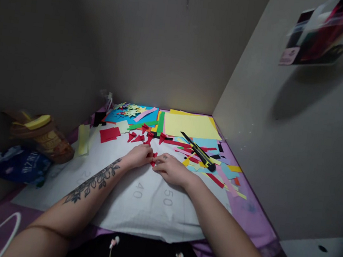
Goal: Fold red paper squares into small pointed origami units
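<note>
Between my two hands is a small folded red paper piece (154,160), low over the white sheet (148,205). My left hand (140,155) pinches its left side, with the fingers close together. From the right, my right hand (170,168) holds the same piece between thumb and fingertips. Several folded red paper shapes (140,138) lie just beyond my hands. Flat red paper squares (110,135) rest to the left of them. A black and yellow utility knife (199,152) lies on coloured paper strips at the right, touched by neither hand.
Blue paper (147,118) with cut stars (132,110) and yellow sheets (192,126) lie at the back. A brown cup with a yellow lid (50,138) and a blue packet (23,166) stand at the left. Coloured scraps (229,172) cover the right side, near the wall.
</note>
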Tool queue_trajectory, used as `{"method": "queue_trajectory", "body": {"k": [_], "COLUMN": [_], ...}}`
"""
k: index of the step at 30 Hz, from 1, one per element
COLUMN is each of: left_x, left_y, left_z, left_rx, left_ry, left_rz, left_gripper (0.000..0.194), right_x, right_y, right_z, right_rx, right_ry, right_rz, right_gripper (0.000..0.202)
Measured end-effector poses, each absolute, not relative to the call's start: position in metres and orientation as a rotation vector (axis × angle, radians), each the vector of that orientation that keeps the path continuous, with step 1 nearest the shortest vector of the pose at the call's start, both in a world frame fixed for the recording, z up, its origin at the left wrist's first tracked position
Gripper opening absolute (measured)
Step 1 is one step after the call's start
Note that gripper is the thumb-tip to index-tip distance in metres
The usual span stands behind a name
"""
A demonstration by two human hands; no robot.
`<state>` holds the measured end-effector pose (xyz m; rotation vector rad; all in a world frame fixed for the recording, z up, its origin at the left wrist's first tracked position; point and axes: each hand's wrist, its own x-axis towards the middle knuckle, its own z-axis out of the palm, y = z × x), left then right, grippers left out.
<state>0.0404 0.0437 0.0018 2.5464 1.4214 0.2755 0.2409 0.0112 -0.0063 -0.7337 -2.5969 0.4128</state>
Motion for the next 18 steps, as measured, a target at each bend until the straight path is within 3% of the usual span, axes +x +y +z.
{"method": "queue_trajectory", "body": {"k": [7, 18], "left_x": [0.038, 0.037], "left_y": [0.034, 0.03], "left_z": [-0.009, -0.009], "left_rx": [2.372, 2.295], "left_ry": [1.657, 1.83], "left_rz": [0.506, 0.532], "left_gripper": [0.014, 0.013], "right_x": [0.236, 0.241], "right_y": [0.006, 0.006], "right_z": [0.001, -0.002], "right_rx": [-0.661, -0.702], "right_ry": [-2.628, -2.557], "right_rz": [0.425, 0.597], "right_gripper": [0.02, 0.021]}}
